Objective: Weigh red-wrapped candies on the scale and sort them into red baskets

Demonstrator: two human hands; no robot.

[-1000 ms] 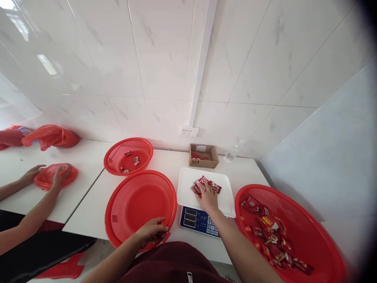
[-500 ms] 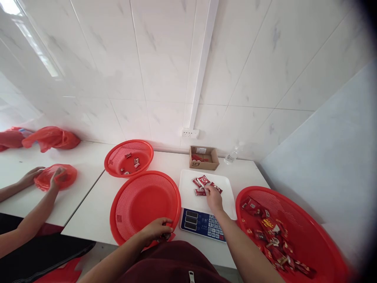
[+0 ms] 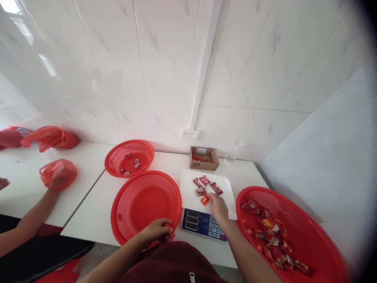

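Note:
My right hand [image 3: 218,206] is over the white pan [image 3: 191,206] of a digital scale, its fingertips pinching a small bright red wrapped candy [image 3: 205,200] low at the pan's surface. Several dark red wrapped candies [image 3: 216,188] lie just beyond it on the pan. My left hand [image 3: 157,230] is closed at the near rim of a red plastic basket [image 3: 149,204] with nothing in it. A small dark shiny thing shows under its fingers, mostly hidden. The scale's blue keypad and display panel [image 3: 203,225] faces me.
On the right stands a large red basket [image 3: 321,251] of wrapped candies. Behind are another red basket [image 3: 110,173] with a few candies, a cardboard box [image 3: 203,164] and a clear bottle [image 3: 231,156]. At left, a co-worker's hand [image 3: 57,182] is in a red plastic bag [image 3: 67,173].
My right hand has drawn slightly back and right from the dark red candies, and a bright red candy now shows at its fingertips. The co-worker's other hand has moved left, off the bag.

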